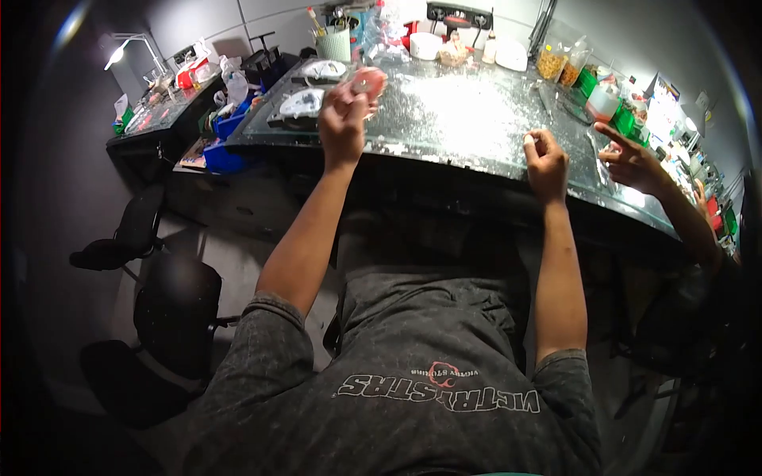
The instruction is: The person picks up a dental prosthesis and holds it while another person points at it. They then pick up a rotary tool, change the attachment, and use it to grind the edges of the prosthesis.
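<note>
Left hand (344, 123), gripping pink piece (370, 81), over bench (452, 131), left. Right hand (548, 161), fingers curled, contents unclear, near edge. Co-worker's hand (636, 164), index finger extended, right.

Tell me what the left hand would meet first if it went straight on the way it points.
Probably the clear plastic at the back of the bench; the pink piece in the left hand would lead. Depth is hard to judge here.
</note>
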`<state>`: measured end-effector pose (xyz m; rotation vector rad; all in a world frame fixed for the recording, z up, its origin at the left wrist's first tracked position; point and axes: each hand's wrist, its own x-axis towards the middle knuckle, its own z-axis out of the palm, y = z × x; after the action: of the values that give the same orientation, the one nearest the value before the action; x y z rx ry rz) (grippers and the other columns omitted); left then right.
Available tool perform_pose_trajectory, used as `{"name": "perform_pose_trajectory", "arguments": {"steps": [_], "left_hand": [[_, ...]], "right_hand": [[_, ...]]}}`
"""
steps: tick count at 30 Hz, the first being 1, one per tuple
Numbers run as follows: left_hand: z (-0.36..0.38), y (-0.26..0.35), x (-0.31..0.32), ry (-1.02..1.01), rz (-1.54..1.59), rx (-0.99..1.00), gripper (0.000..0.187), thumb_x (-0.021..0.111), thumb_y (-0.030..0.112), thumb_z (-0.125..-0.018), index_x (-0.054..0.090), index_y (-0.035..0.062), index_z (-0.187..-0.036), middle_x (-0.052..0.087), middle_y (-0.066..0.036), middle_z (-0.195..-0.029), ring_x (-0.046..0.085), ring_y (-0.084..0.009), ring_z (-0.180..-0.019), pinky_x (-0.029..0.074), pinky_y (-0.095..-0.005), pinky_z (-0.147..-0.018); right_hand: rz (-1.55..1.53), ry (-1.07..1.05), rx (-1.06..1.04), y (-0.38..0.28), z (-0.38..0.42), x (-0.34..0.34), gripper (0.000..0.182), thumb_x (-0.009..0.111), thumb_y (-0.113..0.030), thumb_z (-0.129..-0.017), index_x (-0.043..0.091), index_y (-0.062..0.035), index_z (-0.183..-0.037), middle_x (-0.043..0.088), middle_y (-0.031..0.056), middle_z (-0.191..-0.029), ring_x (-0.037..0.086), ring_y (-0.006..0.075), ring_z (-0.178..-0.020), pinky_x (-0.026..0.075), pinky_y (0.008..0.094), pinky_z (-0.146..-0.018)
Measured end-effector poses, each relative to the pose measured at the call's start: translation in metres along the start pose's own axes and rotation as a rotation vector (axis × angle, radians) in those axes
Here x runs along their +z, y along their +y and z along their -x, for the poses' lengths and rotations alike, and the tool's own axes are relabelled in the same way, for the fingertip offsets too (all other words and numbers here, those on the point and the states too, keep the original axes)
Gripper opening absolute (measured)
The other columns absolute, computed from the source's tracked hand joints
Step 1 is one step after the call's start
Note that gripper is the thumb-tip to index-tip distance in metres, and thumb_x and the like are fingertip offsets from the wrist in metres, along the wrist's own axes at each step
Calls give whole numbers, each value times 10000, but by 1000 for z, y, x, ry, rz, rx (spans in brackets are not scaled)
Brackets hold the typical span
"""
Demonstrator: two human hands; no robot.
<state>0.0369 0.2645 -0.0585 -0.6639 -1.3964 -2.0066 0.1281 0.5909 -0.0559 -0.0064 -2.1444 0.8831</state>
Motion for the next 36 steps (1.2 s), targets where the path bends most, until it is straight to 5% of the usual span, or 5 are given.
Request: {"name": "perform_pose_trajectory", "arguments": {"steps": [2,19,26,32,36], "left_hand": [[-19,18,-28,130,-770,490,208,521,179,-976,584,-20,-976,611,-120,-1004,637,-185,-881,542,-350,-791],[-25,37,-148,-351,-955,449,256,438,96,-938,631,-22,-1055,664,-162,-943,640,-328,-900,487,-412,-857],[-11,34,-70,-237,-1040,994,178,507,43,-942,652,-60,-961,614,-192,-1017,590,-316,-929,485,-378,-819],[4,3,22,-264,-494,380,221,432,102,-950,575,-42,-860,528,-120,-869,575,-252,-797,478,-323,-732],[-3,-19,16,-259,-902,846,245,450,169,-943,603,-15,-890,554,-114,-833,604,-264,-722,482,-360,-695]], "right_hand": [[15,18,-2,3,-1,1,146,643,-213,-860,664,-73,-897,612,102,-618,643,227,-584,495,358,-590],[-87,60,-169,12,-1,-5,126,658,-182,-842,672,-85,-921,621,78,-628,631,242,-592,487,353,-620],[247,33,-135,69,5,-64,117,661,-230,-813,661,-145,-893,662,72,-674,652,323,-688,506,430,-676],[292,167,-197,76,8,-63,184,700,-218,-800,674,-95,-935,622,74,-637,630,237,-603,489,364,-596],[312,212,-201,70,8,-64,219,708,-221,-790,685,-81,-957,628,79,-663,629,232,-621,498,357,-614]]}}
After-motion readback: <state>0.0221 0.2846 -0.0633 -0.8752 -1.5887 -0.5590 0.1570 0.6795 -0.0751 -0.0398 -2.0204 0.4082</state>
